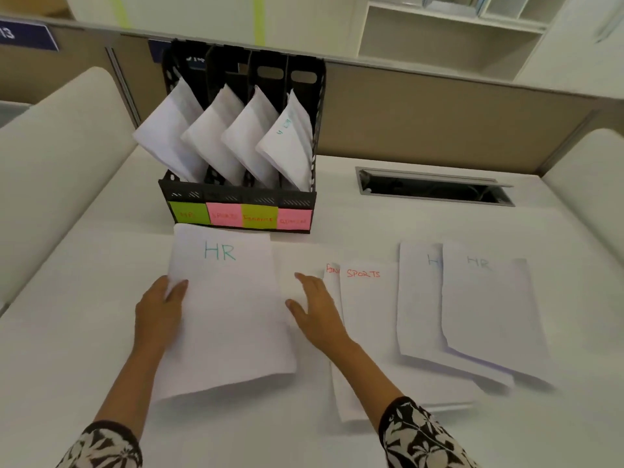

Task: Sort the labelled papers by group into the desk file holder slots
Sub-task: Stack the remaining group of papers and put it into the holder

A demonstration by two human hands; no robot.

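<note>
A black file holder (238,194) stands at the back of the desk, its slots tagged HR, Sports, Finance and Admin, each with white sheets leaning in it. In front of it my left hand (158,312) pinches the left edge of a sheet marked HR (229,315), which is lifted off the desk. My right hand (315,310) hovers with relaxed fingers just right of that sheet. Further right lie a partly covered sheet with red lettering (332,288), a Sports sheet (368,319) and two overlapping HR sheets (418,298) (489,305).
A cable hatch (435,187) is sunk into the white desk (84,332) at the back right. Cushioned dividers rise at the left (60,157) and right (587,177). A partition wall (422,109) closes the back.
</note>
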